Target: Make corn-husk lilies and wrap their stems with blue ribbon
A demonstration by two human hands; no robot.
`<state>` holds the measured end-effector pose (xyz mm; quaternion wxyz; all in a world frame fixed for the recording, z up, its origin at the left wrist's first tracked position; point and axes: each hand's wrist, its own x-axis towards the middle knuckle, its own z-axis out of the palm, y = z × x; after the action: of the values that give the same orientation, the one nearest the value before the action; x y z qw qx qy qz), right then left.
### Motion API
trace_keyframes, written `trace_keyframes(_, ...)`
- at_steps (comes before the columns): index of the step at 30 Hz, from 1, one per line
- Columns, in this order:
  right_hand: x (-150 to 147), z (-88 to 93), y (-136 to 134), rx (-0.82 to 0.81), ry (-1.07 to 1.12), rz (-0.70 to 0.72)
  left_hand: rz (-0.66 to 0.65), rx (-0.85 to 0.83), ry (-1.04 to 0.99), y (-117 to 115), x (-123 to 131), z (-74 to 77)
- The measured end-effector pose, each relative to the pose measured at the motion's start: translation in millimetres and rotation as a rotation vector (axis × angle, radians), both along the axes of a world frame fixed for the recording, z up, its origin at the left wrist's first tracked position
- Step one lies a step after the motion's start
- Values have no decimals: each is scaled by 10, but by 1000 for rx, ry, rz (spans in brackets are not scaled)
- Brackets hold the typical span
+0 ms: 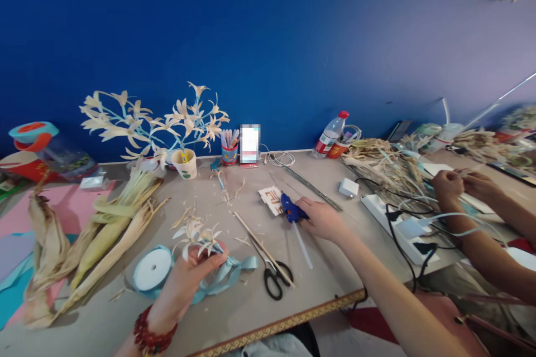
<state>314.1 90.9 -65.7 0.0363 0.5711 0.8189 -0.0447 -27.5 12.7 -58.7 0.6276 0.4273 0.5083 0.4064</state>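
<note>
My left hand (200, 266) is closed around a small bunch of pale corn-husk flowers (200, 236), with light blue ribbon (238, 272) trailing to its right. Close to its wrist lies a ribbon spool (153, 270). My right hand (320, 216) grips the handle of a blue glue gun (290, 206), and a clear glue stick (302, 245) juts from it toward me. The gun's front lies over a stained white card (271, 201). Between my hands are black-handled scissors (273, 281) and a thin wooden stick (262, 245).
Corn husks (98, 245) lie at left. A paper cup (184, 164) of husk flowers stands behind, near a pen holder (230, 153) and a phone (250, 144). Wires (314, 188), a bottle (330, 135) and a power strip (393, 228) are to the right, beside another person's hands (460, 184).
</note>
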Motion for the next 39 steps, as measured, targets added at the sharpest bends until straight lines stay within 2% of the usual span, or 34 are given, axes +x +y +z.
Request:
trace_keyframes(7,-11,73,133,-47,-51,34,31,-26,-38,5,-14,-56)
trace_keyframes(13,-185,96,105,-10,-216,28,13,-4,-48,0,7,-17)
trace_keyframes(19,-221,152,16,65,-271,30,35,-2,-50,-16,3,0)
trace_keyframes(25,-219,129,-72,70,-202,22,12,-7,-38,-10,3,-3)
trace_keyframes(32,-34,273,-11,-4,10,12,50,-20,-34,-1,-7,-17)
trace_keyframes(36,52,340,-1,105,39,-90,39,-24,-47,-2,-8,-17)
trace_keyframes(39,56,367,-9,122,16,-53,14,-13,-38,5,0,-33)
